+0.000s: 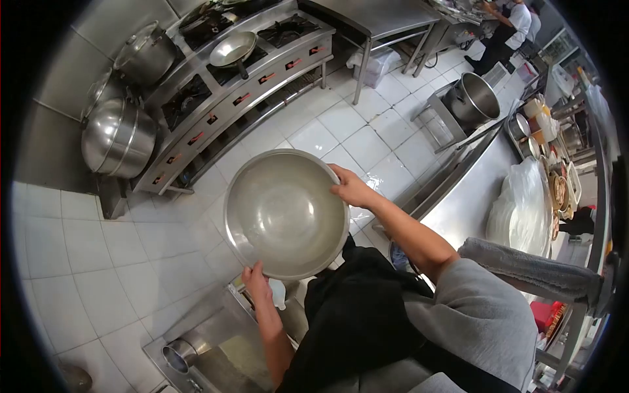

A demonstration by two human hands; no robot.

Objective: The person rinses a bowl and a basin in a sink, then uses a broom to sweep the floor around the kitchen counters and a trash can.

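Observation:
I hold a large, empty stainless steel bowl in front of me over the white tiled floor. My left hand grips its near rim at the bottom. My right hand grips the rim on the right side. The bowl's inside faces up and toward me. A black apron and grey sleeve cover my body below the bowl.
A gas range with a wok and big pots stands at left. A steel counter with plastic bags and dishes runs along the right. A large pot sits low ahead. Another person works far off. A steel sink unit is below.

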